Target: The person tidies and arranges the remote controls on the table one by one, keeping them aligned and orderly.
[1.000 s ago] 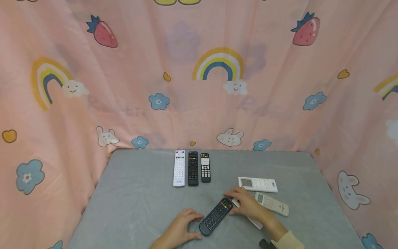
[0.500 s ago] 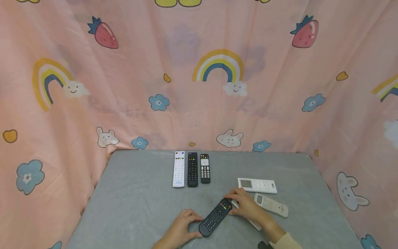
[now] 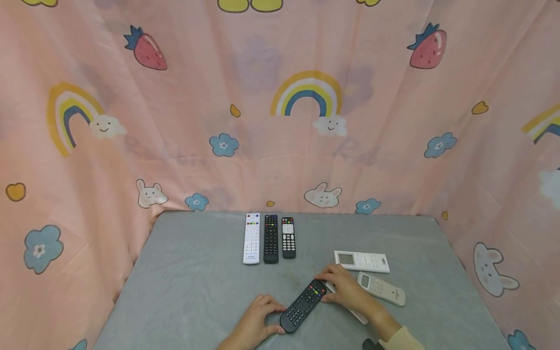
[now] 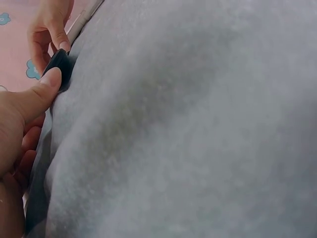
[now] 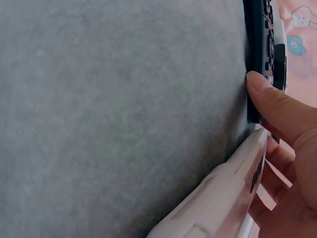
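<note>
A black remote (image 3: 304, 305) lies slantwise on the grey table (image 3: 197, 291) near the front edge. My left hand (image 3: 275, 318) holds its near end between thumb and curled fingers; the thumb (image 4: 44, 89) presses on the remote's tip (image 4: 60, 67) in the left wrist view. My right hand (image 3: 325, 288) pinches the far end with the coloured buttons, its thumb (image 5: 277, 106) against the remote's side (image 5: 260, 44). A white remote (image 3: 355, 313) lies under my right palm and wrist, and shows again as the white remote (image 5: 223, 203) in the right wrist view.
Three remotes stand in a neat row at the back: a white one (image 3: 251, 238), a long black one (image 3: 271, 238) and a shorter black one (image 3: 288, 237). Two white remotes with screens (image 3: 362, 261) (image 3: 381, 288) lie at the right. Pink patterned cloth (image 3: 280, 121) surrounds the table.
</note>
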{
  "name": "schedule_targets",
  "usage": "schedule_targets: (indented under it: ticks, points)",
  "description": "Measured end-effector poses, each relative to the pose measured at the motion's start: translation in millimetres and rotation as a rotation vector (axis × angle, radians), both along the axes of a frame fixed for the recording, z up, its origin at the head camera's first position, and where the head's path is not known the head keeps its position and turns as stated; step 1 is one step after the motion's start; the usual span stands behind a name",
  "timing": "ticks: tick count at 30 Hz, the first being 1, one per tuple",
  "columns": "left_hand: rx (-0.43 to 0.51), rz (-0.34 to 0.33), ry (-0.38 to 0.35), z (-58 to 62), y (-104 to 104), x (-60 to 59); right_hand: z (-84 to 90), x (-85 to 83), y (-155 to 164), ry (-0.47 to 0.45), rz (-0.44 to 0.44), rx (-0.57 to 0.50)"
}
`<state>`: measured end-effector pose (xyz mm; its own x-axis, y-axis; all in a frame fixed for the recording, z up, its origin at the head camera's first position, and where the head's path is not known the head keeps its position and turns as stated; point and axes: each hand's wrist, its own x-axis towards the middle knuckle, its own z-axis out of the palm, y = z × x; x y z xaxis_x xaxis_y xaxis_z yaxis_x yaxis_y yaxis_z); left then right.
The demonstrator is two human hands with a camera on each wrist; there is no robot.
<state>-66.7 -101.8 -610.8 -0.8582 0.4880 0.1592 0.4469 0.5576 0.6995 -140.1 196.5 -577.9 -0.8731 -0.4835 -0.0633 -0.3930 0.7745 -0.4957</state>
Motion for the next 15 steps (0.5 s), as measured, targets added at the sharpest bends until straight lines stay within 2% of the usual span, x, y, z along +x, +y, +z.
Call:
schedule_targets:
  ticks: [7, 11, 15]
  points:
    - [-0.005, 0.021, -0.011, -0.2, 1.2, 0.0, 3.0, -0.5, 1.4, 0.021, 0.041, 0.004]
    - [0.041, 0.03, -0.024, 2.2, 1.4, -0.5, 10.4, -2.3, 2.4, 0.014, 0.054, -0.026]
    - [0.099, 0.045, 0.052, 7.7, 2.7, -2.5, 25.6, -7.3, 1.0, -0.014, 0.042, -0.064]
